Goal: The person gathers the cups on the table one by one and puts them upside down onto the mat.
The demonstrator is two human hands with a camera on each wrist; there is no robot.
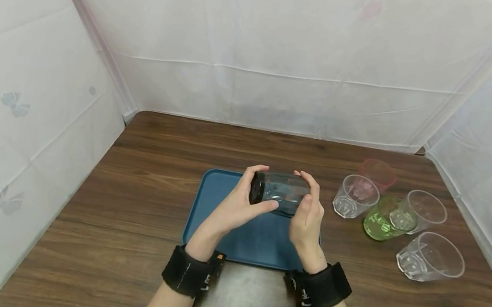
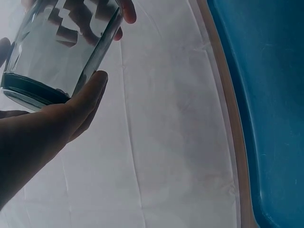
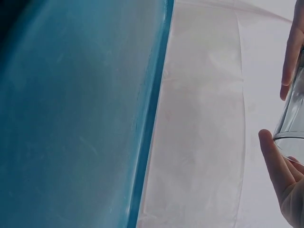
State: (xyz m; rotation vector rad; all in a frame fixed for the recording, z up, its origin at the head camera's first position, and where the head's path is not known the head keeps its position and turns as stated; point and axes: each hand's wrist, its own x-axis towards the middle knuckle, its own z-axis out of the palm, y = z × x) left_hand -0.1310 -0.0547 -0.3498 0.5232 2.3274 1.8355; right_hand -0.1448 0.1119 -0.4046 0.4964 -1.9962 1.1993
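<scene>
The left hand [image 1: 236, 208] grasped a dark-tinted glass [image 1: 286, 193] around its darker end, thumb along the near side and fingers reaching over the top; the right hand [image 1: 308, 220] grasped the other end — its fingers bent around the far side. The glass lay sideways between them, raised over a blue tray [image 1: 258, 242] on the desk [image 1: 149, 193]. Both forearms angled inward from the near edge — a black band [image 1: 187, 272] around each wrist.

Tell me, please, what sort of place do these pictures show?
Probably a staged recording booth, not an ordinary room: pale sheets enclose the wooden table on three visible sides, and the person wears black wristbands on both wrists.
</scene>
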